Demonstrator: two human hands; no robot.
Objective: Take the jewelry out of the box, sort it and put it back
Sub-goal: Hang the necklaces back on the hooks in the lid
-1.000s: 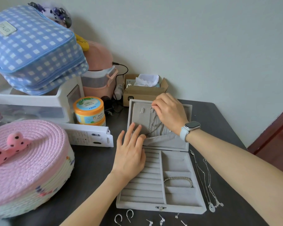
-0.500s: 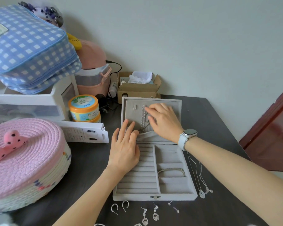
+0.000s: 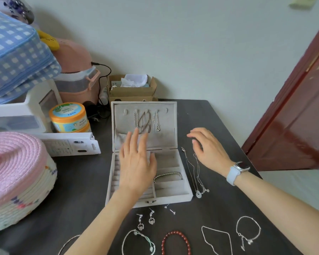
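Note:
A grey velvet jewelry box (image 3: 180,196) lies open on the dark table. Several chains (image 3: 145,121) hang from hooks inside its raised lid. A silver bracelet (image 3: 168,175) rests in a right-hand compartment. My left hand (image 3: 136,166) hovers flat over the ring rows, fingers apart, holding nothing. My right hand (image 3: 208,148) is to the right of the box, open, just above two thin necklaces (image 3: 195,172) stretched on the table. In front of the box lie drop earrings (image 3: 145,220), studs (image 3: 170,209), a red bead bracelet (image 3: 175,242) and silver bracelets (image 3: 247,230).
To the left stand a pink woven basket (image 3: 17,172), a white card box (image 3: 68,144), an orange tin (image 3: 68,116) and a white drawer unit (image 3: 22,111) with a blue gingham bag on it. A cardboard box (image 3: 133,92) sits behind. A red door (image 3: 298,126) is on the right.
My right hand left the chains in the lid and moved right and down to the necklaces on the table. My left hand slid down onto the tray. The view tilted down, showing more jewelry in front.

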